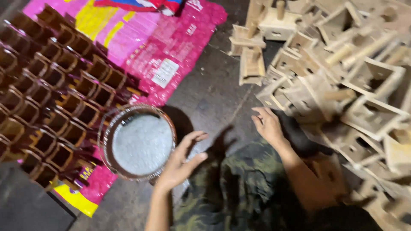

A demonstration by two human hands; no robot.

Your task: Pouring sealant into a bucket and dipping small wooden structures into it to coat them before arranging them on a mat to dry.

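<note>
Camouflage trousers [227, 188] are seen nearest the camera, the person seated on the dark floor [209, 94]. Head view only.

Left hand [182, 160]: released, fingers spread, nothing grasped; it is held just beside the rim of a round clear bowl [138, 143] with a brown-stained wall, and whether the rim is touched cannot be told. The bowl sits at the edge of a pink and yellow plastic sheet [171, 47].

Right hand [269, 124]: released, empty, held near the closest piece of a heap of bare pale wooden pieces [342, 77] on the right; blur hides any contact.

Progress, as judged: many dark brown stained pieces [55, 98] are laid in rows on the sheet to the left, so a good share appears to be coloured already. The unstained heap is large, so much appears to be left. No piece is in hand at this moment.
</note>
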